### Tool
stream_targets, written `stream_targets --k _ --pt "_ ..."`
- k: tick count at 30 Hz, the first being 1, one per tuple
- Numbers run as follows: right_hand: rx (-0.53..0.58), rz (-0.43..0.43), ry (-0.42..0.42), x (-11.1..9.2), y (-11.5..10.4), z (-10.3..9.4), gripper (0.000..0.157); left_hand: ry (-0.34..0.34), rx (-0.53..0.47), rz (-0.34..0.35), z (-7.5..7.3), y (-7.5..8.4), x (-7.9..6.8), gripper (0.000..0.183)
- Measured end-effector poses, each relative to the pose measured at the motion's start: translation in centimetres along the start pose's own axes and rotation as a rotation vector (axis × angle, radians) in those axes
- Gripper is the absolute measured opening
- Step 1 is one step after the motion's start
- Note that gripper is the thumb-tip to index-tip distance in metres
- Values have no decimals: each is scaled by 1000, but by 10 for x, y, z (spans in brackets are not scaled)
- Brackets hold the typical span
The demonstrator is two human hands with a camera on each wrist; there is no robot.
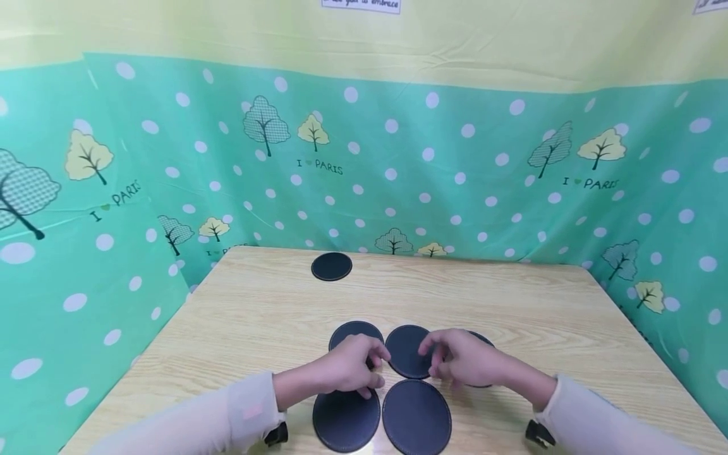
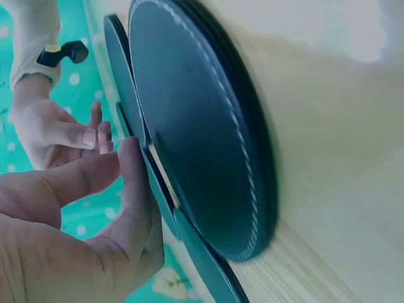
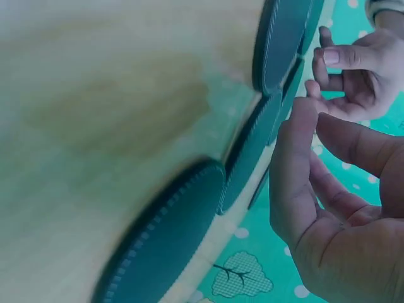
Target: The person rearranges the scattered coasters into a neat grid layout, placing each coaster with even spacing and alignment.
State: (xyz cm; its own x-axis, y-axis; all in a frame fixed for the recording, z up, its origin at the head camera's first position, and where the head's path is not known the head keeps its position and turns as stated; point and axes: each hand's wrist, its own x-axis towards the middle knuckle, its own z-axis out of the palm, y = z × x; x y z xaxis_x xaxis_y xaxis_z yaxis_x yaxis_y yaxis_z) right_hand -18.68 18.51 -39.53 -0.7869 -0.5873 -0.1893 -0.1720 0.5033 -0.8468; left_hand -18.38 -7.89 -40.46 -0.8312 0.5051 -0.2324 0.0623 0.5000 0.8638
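Note:
Several round black coasters with pale stitched rims lie grouped on the table. My left hand (image 1: 354, 364) hovers over the back-left coaster (image 1: 348, 330) and front-left coaster (image 1: 344, 423), fingers loosely bent and holding nothing. In the left wrist view its fingertips are close beside a coaster (image 2: 189, 120) whose edge shows more than one layer. My right hand (image 1: 467, 359) reaches over the right coaster (image 1: 482, 338), hiding most of it. Its fingertips overlap the middle coaster (image 1: 406, 351), with nothing between them. The front-right coaster (image 1: 417, 418) lies uncovered between the forearms.
One more black coaster (image 1: 332, 266) lies apart near the back edge of the wooden table (image 1: 256, 316). A green dotted curtain (image 1: 392, 170) with printed trees hangs behind and along both sides. Both wrists carry dark straps under light sleeves (image 1: 250, 404).

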Motion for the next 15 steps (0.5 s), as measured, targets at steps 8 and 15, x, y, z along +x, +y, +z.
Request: stream_targets --k 8,15 --pt "-51 -16 61 35 -7 -14 28 89 -59 -6 -30 -10 12 30" --pt "-56 15 129 70 -10 -25 30 222 -90 -42 -66 -17 25 35"
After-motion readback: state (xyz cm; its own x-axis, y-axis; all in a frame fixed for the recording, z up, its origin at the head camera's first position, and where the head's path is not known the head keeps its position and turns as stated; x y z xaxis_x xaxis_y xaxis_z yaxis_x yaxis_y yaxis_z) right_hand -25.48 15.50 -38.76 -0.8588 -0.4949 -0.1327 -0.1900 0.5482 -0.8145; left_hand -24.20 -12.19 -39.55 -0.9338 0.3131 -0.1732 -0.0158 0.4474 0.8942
